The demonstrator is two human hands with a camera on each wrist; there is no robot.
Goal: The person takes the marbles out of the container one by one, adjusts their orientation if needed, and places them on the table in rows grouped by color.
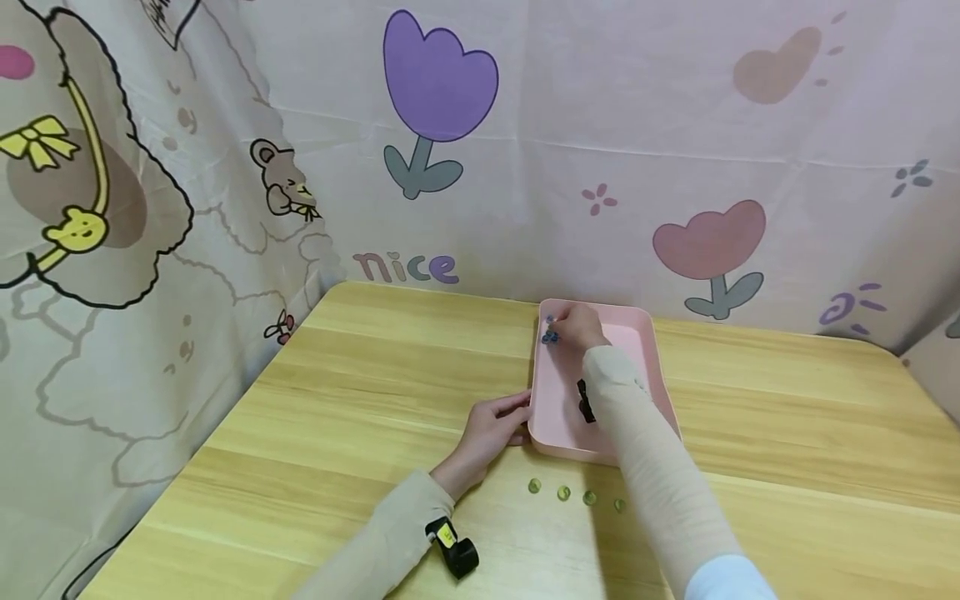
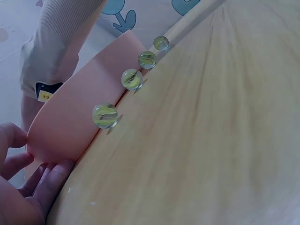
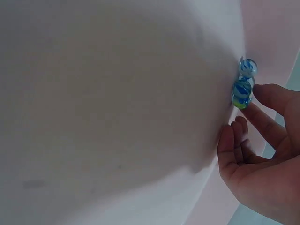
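Note:
Inside the pink tray [image 1: 558, 392], at its far left corner, my right hand [image 1: 579, 326] reaches down to a small cluster of blue swirl marbles [image 3: 244, 77]. Its thumb and index finger [image 3: 266, 123] pinch at the nearest marble, which shows a yellow-green patch [image 3: 241, 102]. My left hand [image 1: 487, 433] is at the near left corner of the tray, its fairly straight fingers [image 2: 16, 161] touching the outer wall. Several clear marbles with yellow-green swirls [image 2: 131, 79] lie in a row on the table, just in front of the tray's near wall.
The tray stands on a wood-grain table [image 1: 375, 367] near its back edge. Behind hangs a printed curtain [image 1: 570, 100] with tulips. A black wrist camera [image 1: 453, 550] is strapped to the left sleeve; another black device [image 1: 584, 402] shows beside the right sleeve.

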